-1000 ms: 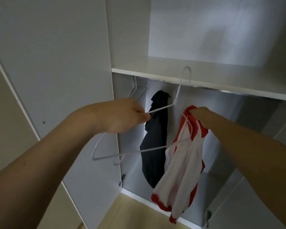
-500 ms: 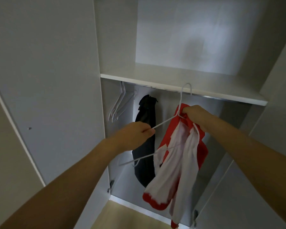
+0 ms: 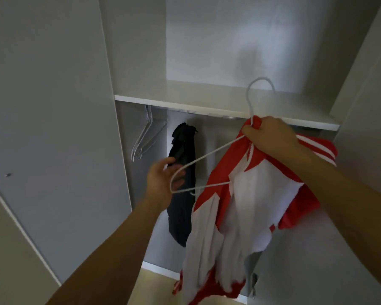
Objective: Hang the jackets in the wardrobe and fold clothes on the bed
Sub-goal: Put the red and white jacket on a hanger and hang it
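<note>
A red and white jacket [image 3: 246,201] hangs partly threaded on a white wire hanger [image 3: 209,154] in front of the open wardrobe. My right hand [image 3: 271,135] grips the jacket's collar together with the hanger's neck, just below the hook [image 3: 259,89]. My left hand [image 3: 163,181] is at the hanger's bare left corner with its fingers spread, touching the wire loosely. The hanger's right shoulder is hidden inside the jacket. A dark jacket [image 3: 183,183] hangs from the rail behind my left hand.
A white shelf [image 3: 185,102] runs across the wardrobe above the rail. Several empty white hangers [image 3: 145,135] hang at the rail's left end. The open left door [image 3: 53,128] and the right door [image 3: 361,238] flank the opening. Pale wooden floor [image 3: 154,287] shows below.
My right hand has lifted the jacket and hanger up towards the shelf. My left hand has slid down the wire to its left corner and loosened its pinch, the fingers now spread.
</note>
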### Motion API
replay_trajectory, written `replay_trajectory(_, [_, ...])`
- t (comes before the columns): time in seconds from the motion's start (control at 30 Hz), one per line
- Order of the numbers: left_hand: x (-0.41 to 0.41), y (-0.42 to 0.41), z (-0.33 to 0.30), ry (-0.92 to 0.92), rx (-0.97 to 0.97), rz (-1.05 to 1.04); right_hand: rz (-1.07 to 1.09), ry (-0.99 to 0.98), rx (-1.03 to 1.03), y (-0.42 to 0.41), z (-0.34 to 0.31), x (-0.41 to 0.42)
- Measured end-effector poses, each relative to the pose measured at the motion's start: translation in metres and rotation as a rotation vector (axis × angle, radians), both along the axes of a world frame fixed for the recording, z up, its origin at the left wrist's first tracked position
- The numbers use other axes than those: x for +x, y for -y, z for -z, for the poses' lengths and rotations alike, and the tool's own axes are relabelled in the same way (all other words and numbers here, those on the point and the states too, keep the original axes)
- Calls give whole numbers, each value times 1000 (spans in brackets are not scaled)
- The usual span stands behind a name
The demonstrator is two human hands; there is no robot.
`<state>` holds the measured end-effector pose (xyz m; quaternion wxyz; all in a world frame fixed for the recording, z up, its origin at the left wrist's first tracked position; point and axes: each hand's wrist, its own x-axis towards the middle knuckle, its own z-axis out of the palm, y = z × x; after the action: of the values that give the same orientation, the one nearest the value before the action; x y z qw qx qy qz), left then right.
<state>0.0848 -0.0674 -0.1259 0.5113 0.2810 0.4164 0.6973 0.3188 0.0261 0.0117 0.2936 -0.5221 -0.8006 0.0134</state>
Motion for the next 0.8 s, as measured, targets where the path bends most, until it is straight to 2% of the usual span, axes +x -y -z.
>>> replay_trajectory(0.03, [2,-3,15,88,-94,43,22,-29,-21,-3,-5,6])
replay_trajectory(0.07, [7,-6,28,29,-210,117,32,-76,-37,-5,-10,12])
replay_trajectory(0.13, [27,-12,48,-273,-392,304,26,-162,-29,-6,-18,23])
replay_trajectory(0.2, [54,-23,56,-437,-434,514,7,-190,-11,-4,-23,30])
replay_trajectory(0.27, [77,-30,57,-476,-461,646,-5,-193,-20,-1,-26,37])
replay_trajectory(0.33, [86,-37,57,-505,-459,691,-1,-204,-33,1,-27,46])
replay_trajectory(0.4, [82,-41,45,-454,-421,601,-11,-212,-24,3,-27,57])
replay_trajectory(0.53, [35,-41,-17,-252,-288,241,-34,-178,54,2,-21,60])
replay_trajectory(0.67, [-4,-34,-98,-111,-183,176,80,-156,116,-6,-10,47])
replay_trajectory(0.73, [-10,-32,-129,-189,-155,37,139,-201,129,-9,-7,44])
replay_trajectory(0.8, [-12,-31,-151,-530,-96,-258,214,-181,184,-13,-4,43])
